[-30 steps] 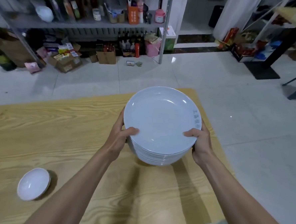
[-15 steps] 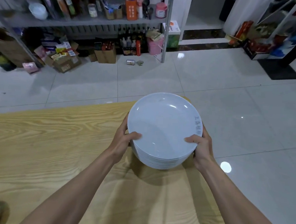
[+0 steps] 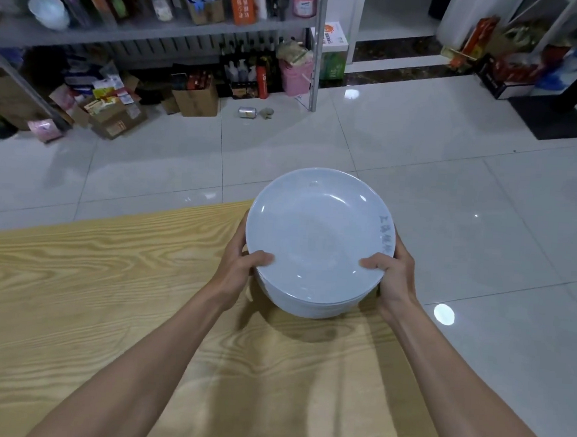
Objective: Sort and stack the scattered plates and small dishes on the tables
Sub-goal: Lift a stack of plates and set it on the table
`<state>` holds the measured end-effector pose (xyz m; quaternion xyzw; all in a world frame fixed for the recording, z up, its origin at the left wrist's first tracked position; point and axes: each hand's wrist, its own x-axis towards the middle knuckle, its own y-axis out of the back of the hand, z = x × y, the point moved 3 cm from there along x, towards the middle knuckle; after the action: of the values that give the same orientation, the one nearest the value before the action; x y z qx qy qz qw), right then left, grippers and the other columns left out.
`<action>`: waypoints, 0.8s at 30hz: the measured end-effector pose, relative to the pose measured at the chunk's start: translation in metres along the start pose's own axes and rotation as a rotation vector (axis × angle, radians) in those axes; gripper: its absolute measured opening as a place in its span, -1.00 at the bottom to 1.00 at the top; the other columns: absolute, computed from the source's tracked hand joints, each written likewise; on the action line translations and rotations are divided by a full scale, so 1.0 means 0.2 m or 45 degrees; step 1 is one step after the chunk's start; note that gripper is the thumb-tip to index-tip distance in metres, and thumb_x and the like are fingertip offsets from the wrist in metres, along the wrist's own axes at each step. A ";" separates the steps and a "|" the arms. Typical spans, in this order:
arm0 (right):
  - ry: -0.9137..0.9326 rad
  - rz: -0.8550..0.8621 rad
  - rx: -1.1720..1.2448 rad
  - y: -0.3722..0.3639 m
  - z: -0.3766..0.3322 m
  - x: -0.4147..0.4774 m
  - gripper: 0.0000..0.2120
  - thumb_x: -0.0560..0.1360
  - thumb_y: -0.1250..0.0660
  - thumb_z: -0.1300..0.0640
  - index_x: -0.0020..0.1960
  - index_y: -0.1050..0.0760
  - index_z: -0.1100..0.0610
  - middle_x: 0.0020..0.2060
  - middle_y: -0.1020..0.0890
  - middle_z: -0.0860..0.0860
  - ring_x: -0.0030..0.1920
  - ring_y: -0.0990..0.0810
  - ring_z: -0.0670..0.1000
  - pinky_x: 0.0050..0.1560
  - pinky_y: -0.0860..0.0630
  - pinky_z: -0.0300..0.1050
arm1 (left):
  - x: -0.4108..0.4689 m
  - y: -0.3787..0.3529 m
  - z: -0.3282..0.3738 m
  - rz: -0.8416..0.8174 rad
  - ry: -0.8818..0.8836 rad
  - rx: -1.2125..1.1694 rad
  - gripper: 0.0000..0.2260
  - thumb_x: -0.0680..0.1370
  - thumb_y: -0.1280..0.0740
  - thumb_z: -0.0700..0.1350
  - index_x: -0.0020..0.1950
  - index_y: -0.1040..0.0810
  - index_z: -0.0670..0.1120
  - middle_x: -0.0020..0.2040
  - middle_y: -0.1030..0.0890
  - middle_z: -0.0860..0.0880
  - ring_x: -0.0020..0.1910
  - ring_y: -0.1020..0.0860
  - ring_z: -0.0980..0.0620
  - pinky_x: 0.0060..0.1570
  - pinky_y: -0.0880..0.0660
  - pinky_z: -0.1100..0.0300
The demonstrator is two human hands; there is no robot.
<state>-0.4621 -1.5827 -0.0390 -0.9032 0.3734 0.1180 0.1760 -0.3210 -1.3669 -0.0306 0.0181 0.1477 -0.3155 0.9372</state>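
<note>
Head view: pale-blue stack of plates point(image 3: 316, 240), rim lettered.

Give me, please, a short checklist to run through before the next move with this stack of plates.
1. Left hand grips the stack of plates, thumb over the rim: ok.
2. Right hand grips the opposite rim the same way: ok.
3. Plate edges line up down the stack: ok on the near side; the far side is hidden.
4. Top plate carries nothing loose: ok.
5. Stack well inside the table: not ok; it is at the far right corner, by the tiled floor.
6. Stack's base resting on the table or lifted: cannot tell.
</note>
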 end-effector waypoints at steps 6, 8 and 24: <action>0.027 -0.006 0.009 -0.02 -0.03 0.08 -0.45 0.11 -0.33 0.33 0.03 -0.64 -0.05 -0.08 -0.69 0.02 -0.14 -0.65 0.04 -0.21 -0.57 -0.07 | 0.11 -0.03 0.03 0.005 -0.004 -0.011 -0.29 0.29 -0.37 -0.18 0.43 -0.38 0.17 0.31 -0.55 0.00 0.28 -0.52 -0.11 0.03 -0.52 0.01; 0.036 -0.007 0.021 -0.02 -0.03 0.09 -0.46 0.12 -0.32 0.34 0.02 -0.64 -0.06 -0.08 -0.68 0.02 -0.13 -0.65 0.03 -0.21 -0.57 -0.07 | 0.12 -0.03 0.03 0.006 0.001 -0.011 -0.30 0.31 -0.35 -0.19 0.44 -0.37 0.18 0.31 -0.55 0.00 0.29 -0.52 -0.10 0.03 -0.51 0.01; -0.033 0.070 0.097 -0.06 -0.03 0.03 -0.29 0.13 -0.30 0.33 0.27 -0.53 0.01 0.06 -0.68 0.02 0.02 -0.65 0.09 -0.06 -0.58 -0.04 | 0.08 -0.06 0.06 0.098 0.191 -0.091 -0.39 0.26 -0.31 -0.20 0.19 -0.51 0.37 0.06 -0.66 0.20 -0.08 -0.63 0.16 -0.31 -0.50 0.27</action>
<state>-0.4498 -1.5807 -0.0329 -0.8836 0.3999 0.1202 0.2119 -0.3134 -1.3872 -0.0225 0.0140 0.2279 -0.2716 0.9349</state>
